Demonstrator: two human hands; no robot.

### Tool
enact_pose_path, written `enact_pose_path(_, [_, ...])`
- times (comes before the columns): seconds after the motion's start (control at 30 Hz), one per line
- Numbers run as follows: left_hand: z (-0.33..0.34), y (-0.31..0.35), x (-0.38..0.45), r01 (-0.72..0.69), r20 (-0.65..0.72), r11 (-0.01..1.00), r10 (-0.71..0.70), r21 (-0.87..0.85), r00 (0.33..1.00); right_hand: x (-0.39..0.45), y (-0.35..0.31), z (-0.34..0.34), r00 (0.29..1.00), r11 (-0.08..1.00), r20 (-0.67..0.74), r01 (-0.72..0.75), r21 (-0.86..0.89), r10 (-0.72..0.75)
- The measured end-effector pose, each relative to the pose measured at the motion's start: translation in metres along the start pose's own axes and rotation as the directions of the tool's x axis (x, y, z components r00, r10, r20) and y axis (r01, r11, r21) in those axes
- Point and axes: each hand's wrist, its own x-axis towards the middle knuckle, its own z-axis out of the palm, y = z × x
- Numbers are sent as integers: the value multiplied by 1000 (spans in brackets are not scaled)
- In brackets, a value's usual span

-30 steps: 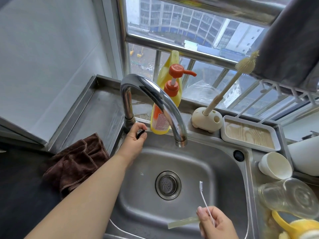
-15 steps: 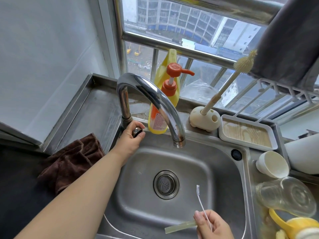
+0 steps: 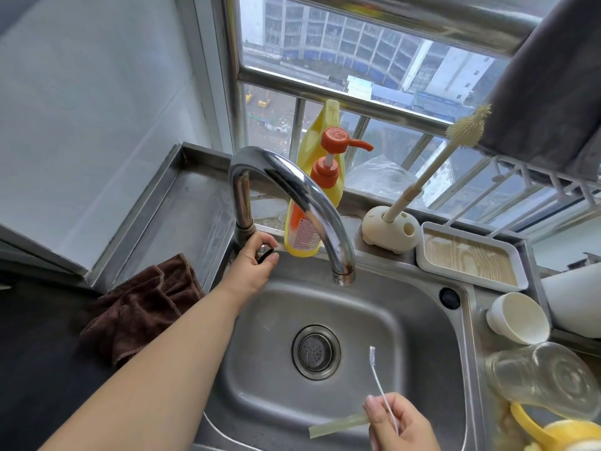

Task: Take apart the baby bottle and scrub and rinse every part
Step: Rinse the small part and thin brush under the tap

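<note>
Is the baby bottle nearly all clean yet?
Not yet. It is already apart: the clear bottle body lies on its side right of the sink. The right hand holds the straw and a thin straw brush. The left hand grips the tap knob, but no water runs from the faucet. Rinsing appears left to do.

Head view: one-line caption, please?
Left hand grips the tap knob; right hand holds straw and thin brush over sink.
</note>
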Motion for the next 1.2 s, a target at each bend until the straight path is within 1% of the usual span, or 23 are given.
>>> enact_pose_path(0.1, [-1, 3, -1, 15, 7, 999, -15, 36, 1000, 1, -5, -3, 1000, 1000, 2, -16, -22, 16])
enact_pose_path(0.23, [-4, 8, 1, 91, 63, 996, -89, -18, 994, 10, -28, -2, 998, 995, 40, 60, -84, -57])
enact_pose_path(0.4, [-3, 12, 0, 53, 40, 998, -52, -14, 998, 22, -58, 4, 988, 986, 73, 140, -87, -134])
enact_pose_path(0.57, [0, 12, -1, 44, 4, 998, -44, -37, 999, 26, -70, 5, 983, 979, 86, 173, -112, -164])
enact_pose_path(0.83, [4, 12, -4, 22, -30, 998, -24, -53, 999, 27, -65, 6, 989, 979, 78, 139, -151, -128])
enact_pose_path(1.2, [4, 11, -5, 3, -7, 999, -3, -36, 1000, 19, -60, 9, 989, 981, 87, 134, -140, -122])
